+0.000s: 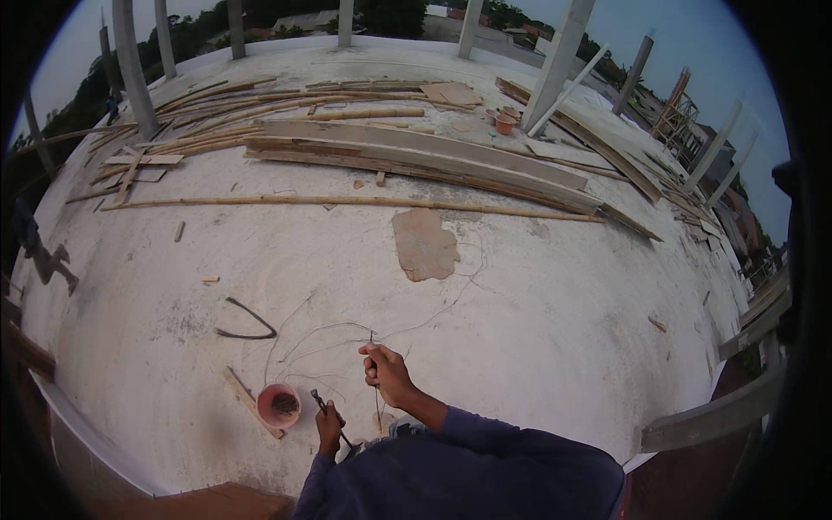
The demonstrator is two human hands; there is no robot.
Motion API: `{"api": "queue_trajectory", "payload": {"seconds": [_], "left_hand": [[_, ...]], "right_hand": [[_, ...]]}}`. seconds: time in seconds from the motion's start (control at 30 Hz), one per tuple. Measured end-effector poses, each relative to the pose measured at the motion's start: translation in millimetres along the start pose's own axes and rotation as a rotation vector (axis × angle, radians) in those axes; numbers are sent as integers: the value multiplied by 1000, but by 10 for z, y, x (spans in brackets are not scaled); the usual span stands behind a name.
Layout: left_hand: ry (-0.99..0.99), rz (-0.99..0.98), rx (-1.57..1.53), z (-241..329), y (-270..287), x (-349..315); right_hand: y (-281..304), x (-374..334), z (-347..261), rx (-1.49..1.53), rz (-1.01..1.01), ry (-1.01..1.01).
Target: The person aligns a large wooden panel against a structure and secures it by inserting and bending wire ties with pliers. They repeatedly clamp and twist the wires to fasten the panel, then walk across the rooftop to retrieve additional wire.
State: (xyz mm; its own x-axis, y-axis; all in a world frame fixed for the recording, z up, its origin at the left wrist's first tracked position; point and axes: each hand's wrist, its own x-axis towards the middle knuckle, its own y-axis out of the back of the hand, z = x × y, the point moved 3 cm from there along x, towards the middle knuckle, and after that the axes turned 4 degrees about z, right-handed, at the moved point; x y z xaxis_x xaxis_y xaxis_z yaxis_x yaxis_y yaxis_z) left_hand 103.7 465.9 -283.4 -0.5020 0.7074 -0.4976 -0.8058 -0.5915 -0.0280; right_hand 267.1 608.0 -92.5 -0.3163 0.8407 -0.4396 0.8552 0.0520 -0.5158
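While crouched over a pale concrete slab (537, 329), a person in a dark blue sleeve works with both hands low in the view. Raised from a bent forearm, the right hand (386, 371) has its fingers clenched around a thin wire (373, 340), whose short end pokes up just above the fist. More loose wire trails from there across the slab in faint curves. Lower and closer to the body, the left hand (329, 431) is wrapped around the handle of a slim dark tool (321, 404), which angles up and to the left. What kind of tool it is cannot be told at this size.

Just left of the tool, a small pink bucket (279, 406) stands on the slab with dark scraps inside, touching a short wood strip (247, 397). Farther left lies a bent dark bar (247, 322). Planks (416, 152) and bamboo poles (347, 201) are stacked across the far side, well apart from the hands. Grey columns (130, 65) rise along the edge.
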Motion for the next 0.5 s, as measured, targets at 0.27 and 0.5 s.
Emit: {"api": "queue_trajectory", "payload": {"seconds": [0.27, 0.5], "left_hand": [[176, -26, 114, -256, 47, 150], [13, -595, 33, 519, -704, -303]], "right_hand": [[556, -637, 40, -24, 401, 141], [660, -983, 102, 187, 463, 285]]}}
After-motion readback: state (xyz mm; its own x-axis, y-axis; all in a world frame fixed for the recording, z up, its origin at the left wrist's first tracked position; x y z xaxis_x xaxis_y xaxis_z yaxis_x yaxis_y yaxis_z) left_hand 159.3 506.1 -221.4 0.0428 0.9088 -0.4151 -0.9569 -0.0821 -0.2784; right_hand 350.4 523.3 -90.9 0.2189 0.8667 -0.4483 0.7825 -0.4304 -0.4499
